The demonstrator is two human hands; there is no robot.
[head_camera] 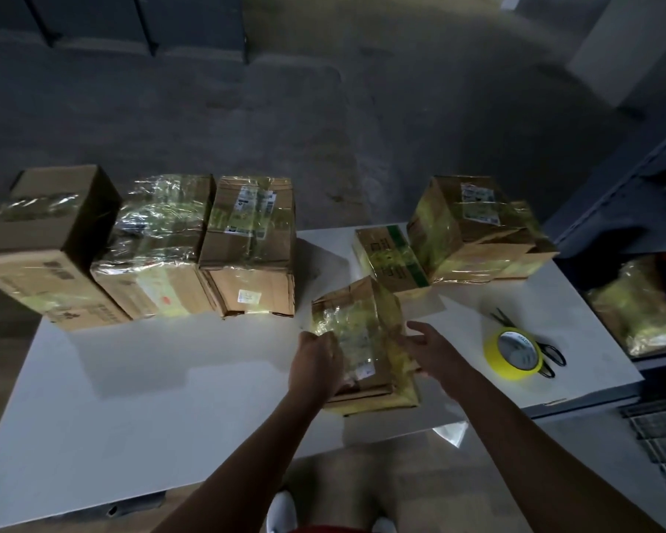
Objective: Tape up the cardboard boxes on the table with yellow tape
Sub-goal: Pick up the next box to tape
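A small cardboard box (362, 340), wrapped in glossy yellow tape, stands near the front edge of the white table (170, 378). My left hand (316, 363) grips its left side. On its right side rests my right hand (427, 350), fingers spread and holding nothing. The roll of yellow tape (514, 353) lies flat on the table to the right, beyond my right hand. Black scissors (550, 357) lie partly under the roll.
Three taped boxes (154, 244) stand in a row at the table's back left. Two more, a large one (473, 228) and a green-striped one (389, 259), are at the back right. Off the table's right edge sits another taped bundle (635, 313).
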